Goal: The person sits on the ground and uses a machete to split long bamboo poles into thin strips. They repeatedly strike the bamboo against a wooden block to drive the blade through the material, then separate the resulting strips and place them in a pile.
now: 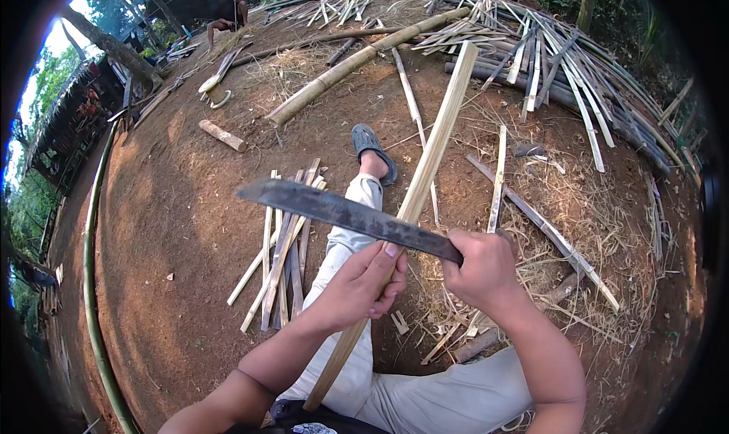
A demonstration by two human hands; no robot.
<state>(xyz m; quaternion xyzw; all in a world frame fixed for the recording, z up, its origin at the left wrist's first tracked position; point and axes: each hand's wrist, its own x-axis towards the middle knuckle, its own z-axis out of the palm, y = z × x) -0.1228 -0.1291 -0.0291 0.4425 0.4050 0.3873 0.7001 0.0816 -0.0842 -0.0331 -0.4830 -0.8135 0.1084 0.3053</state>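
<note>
A long, pale split-bamboo strip (434, 153) slants from my lap up and away to the right. My left hand (363, 282) is wrapped round its lower middle, thumb on top. In my right hand (486, 271) is a machete (342, 212), fingers closed round a handle they hide. The dark, worn blade points left and lies across the strip just above my left thumb; whether its edge bites into the bamboo cannot be made out. Beside my outstretched leg, on the left, lies a loose pile of cut bamboo strips (285, 259).
Shavings (607, 229) and loose strips litter the ground at right. A heap of split bamboo (547, 62) lies far right, near a long bamboo pole (364, 63). A short bamboo piece (222, 135) lies far left; a green pole (93, 282) runs along the left. Another person (228, 22) is in the distance.
</note>
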